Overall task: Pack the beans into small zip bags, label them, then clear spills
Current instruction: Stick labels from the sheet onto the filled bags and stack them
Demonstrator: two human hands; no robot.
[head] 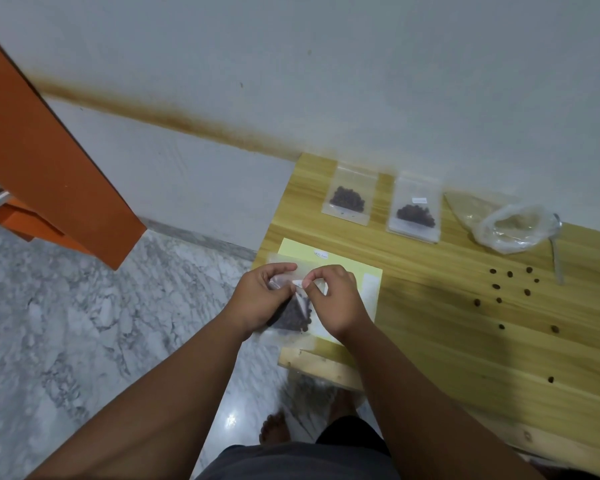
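left hand (257,299), right hand (336,301), fingers pinching zip bag (293,317) at table (430,306) edge, spilled beans (496,286) apart

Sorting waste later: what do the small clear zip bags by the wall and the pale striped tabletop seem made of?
Small clear zip bags: thin, slightly shiny plastic; dark beans show through. Pale striped tabletop: matte wood or wood-look laminate, cannot tell which; grain lines show.

2 bare hands (257,299), forearms (174,393), feet (274,429); dark grey shorts (291,462).
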